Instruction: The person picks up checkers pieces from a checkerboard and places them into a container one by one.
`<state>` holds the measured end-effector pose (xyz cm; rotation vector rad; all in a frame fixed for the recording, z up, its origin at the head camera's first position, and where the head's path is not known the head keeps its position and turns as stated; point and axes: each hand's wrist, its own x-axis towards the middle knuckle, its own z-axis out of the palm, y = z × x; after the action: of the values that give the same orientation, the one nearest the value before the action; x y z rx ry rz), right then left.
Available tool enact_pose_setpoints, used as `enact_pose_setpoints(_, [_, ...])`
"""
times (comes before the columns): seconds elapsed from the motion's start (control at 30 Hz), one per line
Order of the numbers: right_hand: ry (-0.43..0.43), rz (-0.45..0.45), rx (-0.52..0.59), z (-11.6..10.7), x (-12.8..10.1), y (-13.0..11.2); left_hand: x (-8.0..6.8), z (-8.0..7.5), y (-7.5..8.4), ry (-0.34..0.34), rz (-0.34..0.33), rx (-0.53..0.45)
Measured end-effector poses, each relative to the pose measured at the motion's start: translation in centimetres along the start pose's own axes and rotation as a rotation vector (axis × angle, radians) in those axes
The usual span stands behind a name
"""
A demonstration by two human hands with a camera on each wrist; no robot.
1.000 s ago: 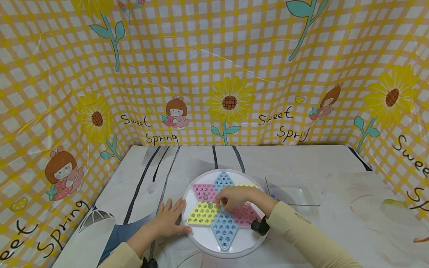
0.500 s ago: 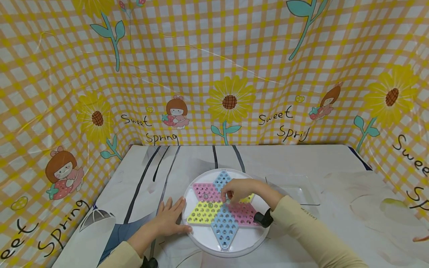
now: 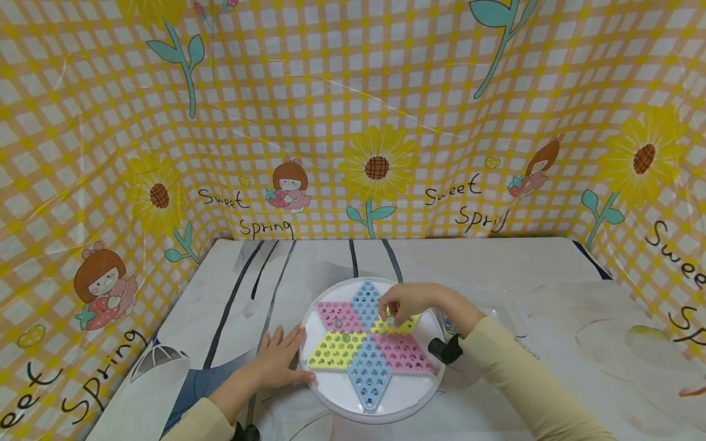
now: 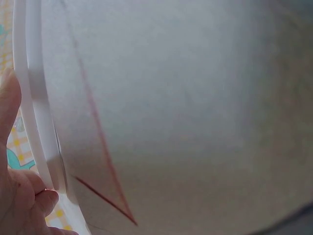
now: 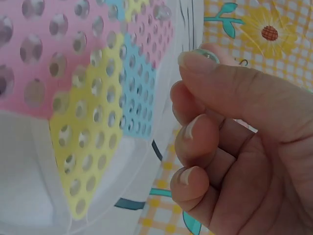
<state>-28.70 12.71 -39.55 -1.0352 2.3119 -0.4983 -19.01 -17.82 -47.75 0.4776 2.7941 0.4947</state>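
Note:
A round white Chinese checkers board [image 3: 325, 392] lies on the table, its holed star made of pink, yellow and blue parts. My right hand [image 3: 410, 300] is above the far right yellow point, pinching a clear glass marble [image 5: 208, 55] between thumb and index finger, its other fingers curled in. Two marbles sit on the board: one marble [image 3: 338, 321] on the left pink part, another marble [image 3: 346, 337] on the left yellow part. With fingers spread, my left hand [image 3: 278, 361] rests at the board's left rim; in the left wrist view its fingers touch the white rim [image 4: 36, 98].
A clear plastic tray [image 3: 499, 327] stands right of the board, partly behind the right forearm, with some marbles showing at its left end. The table [image 3: 551, 367] has a printed white cover. A yellow checked cloth [image 3: 331, 73] hangs behind and at both sides.
My right hand has moved right and slightly away, from the middle of the star to over the far right yellow point, marble still pinched. The left hand has stayed in place.

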Motion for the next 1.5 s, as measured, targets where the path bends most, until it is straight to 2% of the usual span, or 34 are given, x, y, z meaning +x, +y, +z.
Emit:
enact_pose_setpoints(0.27, [0.010,0.084,0.020,-1.2,-1.4,1.2,-0.2,-0.1,-0.1,0.004,0.018,-0.007])
enact_pose_setpoints(0.67, [0.012,0.151,0.084,-2.5,-3.7,2.6,-0.1,0.1,0.0,0.001,-0.007,0.008])
enact_pose_setpoints(0.93, [0.004,0.200,0.101,-3.3,-5.3,3.8,-0.2,0.0,0.0,0.007,0.008,-0.009])
enact_pose_setpoints(1.5, [0.030,0.251,0.142,-3.3,-8.5,6.8,-0.1,0.0,0.3,-0.004,-0.017,0.012])
